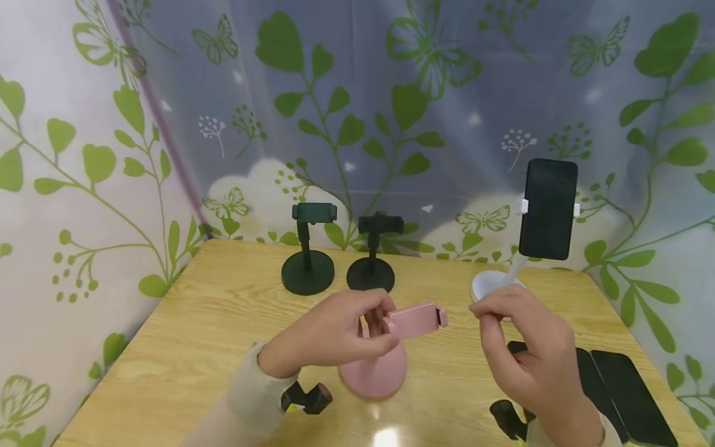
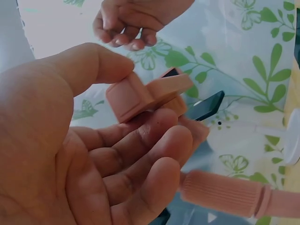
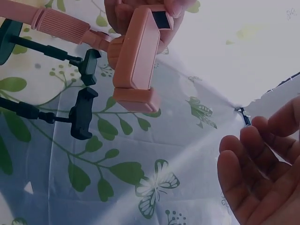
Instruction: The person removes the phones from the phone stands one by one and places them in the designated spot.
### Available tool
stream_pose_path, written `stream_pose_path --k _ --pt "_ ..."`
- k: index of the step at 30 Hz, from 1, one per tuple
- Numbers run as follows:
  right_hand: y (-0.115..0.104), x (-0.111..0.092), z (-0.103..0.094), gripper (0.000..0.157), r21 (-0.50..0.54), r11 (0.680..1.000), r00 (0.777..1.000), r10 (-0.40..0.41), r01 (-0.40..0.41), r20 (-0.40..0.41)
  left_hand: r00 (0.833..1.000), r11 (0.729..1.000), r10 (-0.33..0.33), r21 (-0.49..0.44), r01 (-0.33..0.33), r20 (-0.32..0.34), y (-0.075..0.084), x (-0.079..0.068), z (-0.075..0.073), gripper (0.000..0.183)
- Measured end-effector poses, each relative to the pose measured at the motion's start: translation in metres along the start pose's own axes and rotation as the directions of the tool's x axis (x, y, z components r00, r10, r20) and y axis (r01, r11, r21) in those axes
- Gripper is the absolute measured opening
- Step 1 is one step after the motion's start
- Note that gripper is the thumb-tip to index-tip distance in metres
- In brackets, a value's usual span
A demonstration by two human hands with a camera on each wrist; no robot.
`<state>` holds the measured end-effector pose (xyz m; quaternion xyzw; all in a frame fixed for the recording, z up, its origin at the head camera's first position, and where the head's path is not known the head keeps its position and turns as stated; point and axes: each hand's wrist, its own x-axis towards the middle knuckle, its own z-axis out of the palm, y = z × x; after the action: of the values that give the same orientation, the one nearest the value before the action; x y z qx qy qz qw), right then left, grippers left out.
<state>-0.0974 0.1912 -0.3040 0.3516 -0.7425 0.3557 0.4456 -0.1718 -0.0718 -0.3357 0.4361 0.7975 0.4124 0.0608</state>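
Note:
A pink phone stand [image 1: 375,375] stands on the table in front of me. My left hand [image 1: 341,329] pinches the left end of its clamp [image 1: 416,321] between thumb and fingers, and the clamp's right end points toward my other hand. In the left wrist view the thumb presses one end jaw of the clamp, with the ribbed pink stem [image 2: 225,192] below. My right hand [image 1: 530,354] hovers right of the clamp, apart from it, its fingers loosely curled with nothing in them. No phone sits in the pink clamp.
Behind stand a dark green phone stand [image 1: 307,273] and a black one [image 1: 371,273]. At the back right, a white stand [image 1: 485,285] holds an upright dark phone [image 1: 549,209]. More dark phones [image 1: 634,394] lie at the right edge, partly behind my right hand. A patterned curtain [image 1: 357,124] borders the table.

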Motion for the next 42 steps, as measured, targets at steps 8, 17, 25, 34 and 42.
stream_pose_path --k 8,17,25,34,42 --pt "0.004 -0.001 -0.009 0.021 -0.003 0.999 0.999 0.033 -0.033 -0.021 0.996 0.985 -0.044 -0.173 0.03 -0.075 0.0 0.004 0.02 0.019" --pt "0.006 -0.002 -0.019 0.016 -0.007 0.996 0.996 0.083 -0.084 -0.043 0.951 0.818 -0.233 -0.569 0.078 -0.205 0.005 0.007 0.055 0.027" --pt "0.008 0.001 -0.031 0.015 -0.013 0.994 0.992 0.11 -0.111 -0.062 0.908 0.527 -0.372 -0.849 0.035 -0.193 -0.002 0.037 0.051 0.034" --pt "0.01 0.004 -0.036 0.015 0.01 0.996 0.989 0.092 -0.092 -0.116 0.89 0.458 -0.412 -0.889 0.016 -0.197 -0.019 0.086 0.057 0.035" --pt "0.019 0.002 -0.041 0.019 0.035 0.998 0.994 0.055 -0.052 -0.099 0.883 0.421 -0.419 -0.907 -0.018 -0.212 -0.043 0.126 0.063 0.029"
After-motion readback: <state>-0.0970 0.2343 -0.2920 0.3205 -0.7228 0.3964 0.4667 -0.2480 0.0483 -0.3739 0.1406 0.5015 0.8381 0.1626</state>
